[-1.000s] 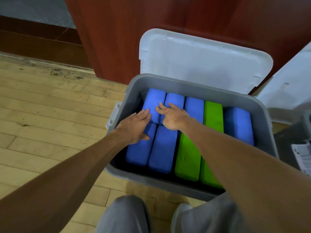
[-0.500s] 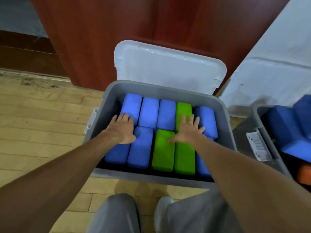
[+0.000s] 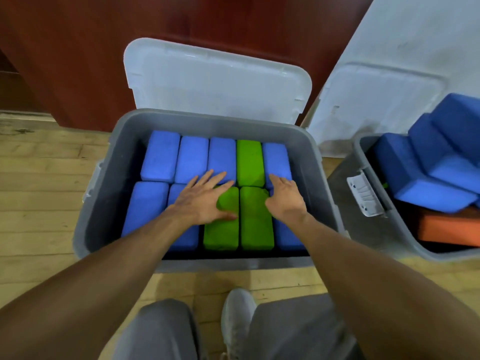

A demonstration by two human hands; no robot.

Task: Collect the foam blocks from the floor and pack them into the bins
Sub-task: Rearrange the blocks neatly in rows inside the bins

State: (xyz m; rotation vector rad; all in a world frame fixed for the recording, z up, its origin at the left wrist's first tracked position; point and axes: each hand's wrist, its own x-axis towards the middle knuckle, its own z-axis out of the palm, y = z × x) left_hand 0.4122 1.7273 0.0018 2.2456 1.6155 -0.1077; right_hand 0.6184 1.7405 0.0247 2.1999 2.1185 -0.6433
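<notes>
A grey bin (image 3: 109, 178) stands on the wooden floor in front of me, packed with two rows of blue foam blocks (image 3: 161, 154) and three green foam blocks (image 3: 255, 219). My left hand (image 3: 205, 198) lies flat with spread fingers over the middle of the layer, across a blue block and the front left green block (image 3: 220, 235). My right hand (image 3: 284, 197) rests with straight fingers on the blocks at the right side, beside the green ones. Neither hand holds a block.
The bin's white lid (image 3: 215, 81) leans against a dark red wooden panel behind it. A second grey bin (image 3: 363, 157) at the right holds dark blue blocks (image 3: 428, 167) and an orange block (image 3: 449, 227); another white lid (image 3: 376, 100) leans behind. My knees and a grey shoe (image 3: 237, 315) are below.
My left hand has slid right from the left blue blocks to the middle of the bin. My right hand stays near the right side. The view has shifted, showing more of the second bin.
</notes>
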